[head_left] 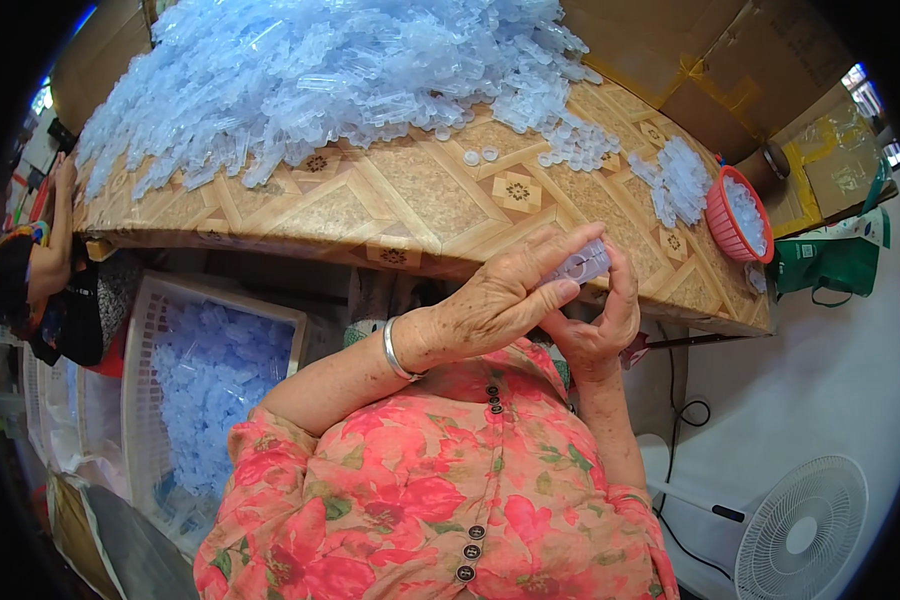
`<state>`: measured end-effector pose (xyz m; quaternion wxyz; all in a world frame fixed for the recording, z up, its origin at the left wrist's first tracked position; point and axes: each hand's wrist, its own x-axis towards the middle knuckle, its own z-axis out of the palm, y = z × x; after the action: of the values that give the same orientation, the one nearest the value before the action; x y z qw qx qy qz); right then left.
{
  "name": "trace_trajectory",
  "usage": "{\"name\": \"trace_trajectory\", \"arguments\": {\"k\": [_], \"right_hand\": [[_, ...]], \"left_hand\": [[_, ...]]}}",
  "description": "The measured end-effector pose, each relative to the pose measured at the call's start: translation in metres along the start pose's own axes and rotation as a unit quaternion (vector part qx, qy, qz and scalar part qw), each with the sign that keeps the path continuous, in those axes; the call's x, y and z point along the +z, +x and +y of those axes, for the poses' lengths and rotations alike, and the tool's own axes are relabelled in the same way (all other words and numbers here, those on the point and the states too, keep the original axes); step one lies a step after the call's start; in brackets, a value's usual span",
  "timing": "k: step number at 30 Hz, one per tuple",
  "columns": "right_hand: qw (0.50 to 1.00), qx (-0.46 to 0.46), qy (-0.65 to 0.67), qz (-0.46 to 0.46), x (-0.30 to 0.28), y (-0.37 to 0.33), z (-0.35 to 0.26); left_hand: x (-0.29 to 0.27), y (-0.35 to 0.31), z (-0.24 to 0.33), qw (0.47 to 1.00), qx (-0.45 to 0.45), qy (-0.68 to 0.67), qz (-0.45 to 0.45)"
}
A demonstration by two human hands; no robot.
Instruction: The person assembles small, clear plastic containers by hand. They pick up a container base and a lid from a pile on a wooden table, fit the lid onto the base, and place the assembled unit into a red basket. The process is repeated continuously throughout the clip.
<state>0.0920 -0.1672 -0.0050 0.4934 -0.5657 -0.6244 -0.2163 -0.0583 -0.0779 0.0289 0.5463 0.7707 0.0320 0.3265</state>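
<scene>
Pinching a clear tube (585, 264) between thumb and fingers just past two o'clock of centre, the left hand (505, 288) meets the right hand (602, 328), whose bent fingers close on the tube's three-o'clock end. A plastic heap (320, 95) lies on the table (390, 212) toward twelve o'clock. The tube looks light, fairly stiff and probably slick; hard squeezing might crack it, so gentle fingertips around its sides should suit.

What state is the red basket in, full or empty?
Not empty: clear plastic pieces show inside the red plastic basket. Cannot tell how deep they go.
</scene>
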Motion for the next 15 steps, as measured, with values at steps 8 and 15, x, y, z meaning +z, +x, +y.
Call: {"name": "trace_trajectory", "arguments": {"k": [8,15], "right_hand": [[1.0,0.012,0.001,0.003,-0.001,0.002,0.0],[0.992,0.085,0.088,-0.027,-0.005,0.002,0.001]], "left_hand": [[-0.004,0.002,0.002,0.998,-0.008,-0.049,-0.024],[-0.016,0.003,0.003,0.985,-0.066,-0.149,-0.059]]}}
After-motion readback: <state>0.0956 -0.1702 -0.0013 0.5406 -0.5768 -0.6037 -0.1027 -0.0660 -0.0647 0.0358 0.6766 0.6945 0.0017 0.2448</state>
